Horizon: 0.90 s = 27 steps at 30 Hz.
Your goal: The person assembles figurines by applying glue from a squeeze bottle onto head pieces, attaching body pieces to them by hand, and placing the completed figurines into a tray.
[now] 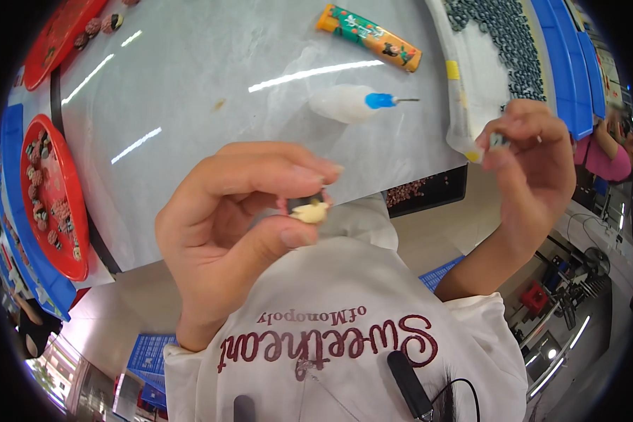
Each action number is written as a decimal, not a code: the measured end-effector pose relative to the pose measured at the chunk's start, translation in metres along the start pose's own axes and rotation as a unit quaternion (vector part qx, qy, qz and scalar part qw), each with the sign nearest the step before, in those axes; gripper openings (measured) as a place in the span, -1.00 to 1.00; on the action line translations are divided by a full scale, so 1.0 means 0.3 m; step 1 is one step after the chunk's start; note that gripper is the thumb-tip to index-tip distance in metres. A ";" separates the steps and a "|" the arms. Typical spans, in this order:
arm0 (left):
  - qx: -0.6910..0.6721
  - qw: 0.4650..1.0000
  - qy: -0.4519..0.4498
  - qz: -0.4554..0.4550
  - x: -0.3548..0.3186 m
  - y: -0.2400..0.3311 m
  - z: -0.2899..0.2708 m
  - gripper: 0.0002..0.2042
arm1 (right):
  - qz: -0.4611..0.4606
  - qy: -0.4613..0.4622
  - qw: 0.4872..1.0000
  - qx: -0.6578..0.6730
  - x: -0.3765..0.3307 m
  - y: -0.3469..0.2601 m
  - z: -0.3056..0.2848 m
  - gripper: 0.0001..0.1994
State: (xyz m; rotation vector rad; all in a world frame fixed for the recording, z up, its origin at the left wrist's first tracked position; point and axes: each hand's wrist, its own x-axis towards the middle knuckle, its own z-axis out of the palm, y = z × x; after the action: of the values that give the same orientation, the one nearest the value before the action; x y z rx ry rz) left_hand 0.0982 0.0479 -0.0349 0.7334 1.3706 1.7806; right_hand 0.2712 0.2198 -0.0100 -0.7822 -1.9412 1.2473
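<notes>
Between the thumb and fingertips of my left hand (211,204) is a small figurine (309,210), cream at its front with black and pink parts. My right hand (534,158), raised at the right by the edge of a white tray, pinches a tiny grey-green piece (498,140). The two hands are well apart. On the grey table (204,77) beyond them lies a translucent white glue bottle (336,103) with a blue needle tip pointing right. Farther back rests a green and orange lighter (369,37).
The white tray (482,67) at the right holds many dark small pieces, with blue bins (568,63) beside it. At the left, a red tray (79,243) holds several pink-and-dark figurines; another red tray (49,53) is behind. A black tray (459,188) sits below the table edge.
</notes>
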 end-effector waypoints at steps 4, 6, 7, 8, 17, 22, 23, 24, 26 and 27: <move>-0.044 0.997 0.024 -0.051 -0.008 0.019 0.027 -0.65 | -0.064 -0.171 0.975 0.129 -0.012 -0.013 0.103 -0.86; -0.048 0.998 0.000 -0.045 -0.016 0.007 0.013 -0.63 | -0.087 -0.224 0.954 0.177 -0.012 -0.011 0.144 -0.85; -0.055 0.997 -0.027 -0.038 -0.016 0.002 0.008 -0.61 | -0.092 -0.239 0.947 0.193 -0.013 -0.007 0.158 -0.84; -0.055 0.997 -0.027 -0.039 -0.014 0.001 0.007 -0.61 | -0.096 -0.254 0.940 0.209 -0.015 -0.007 0.170 -0.83; -0.049 0.998 -0.036 -0.008 -0.021 0.005 0.006 -0.59 | -0.109 -0.176 0.970 0.130 -0.036 -0.050 0.222 -0.78; -0.045 0.998 -0.049 0.008 -0.017 -0.004 0.002 -0.59 | -0.147 -0.206 0.963 0.096 -0.026 -0.060 0.223 -0.76; -0.045 0.998 -0.048 0.007 -0.018 -0.003 0.002 -0.59 | -0.149 -0.198 0.966 0.080 -0.027 -0.065 0.224 -0.76; -0.039 0.998 -0.040 0.004 -0.019 -0.003 0.002 -0.59 | -0.148 -0.198 0.966 0.081 -0.028 -0.066 0.223 -0.76; -0.032 0.999 -0.032 0.000 -0.020 -0.008 -0.002 -0.60 | -0.145 -0.200 0.966 0.077 -0.030 -0.068 0.222 -0.73; 0.007 0.999 -0.036 0.035 -0.018 -0.016 -0.007 -0.61 | -0.144 -0.200 0.966 0.077 -0.031 -0.073 0.220 -0.73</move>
State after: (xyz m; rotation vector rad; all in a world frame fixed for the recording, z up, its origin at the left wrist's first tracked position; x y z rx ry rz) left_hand 0.1006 0.0431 -0.0401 0.8540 1.3259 1.7831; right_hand 0.2207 0.1710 -0.0117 -0.1620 -2.1438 1.4296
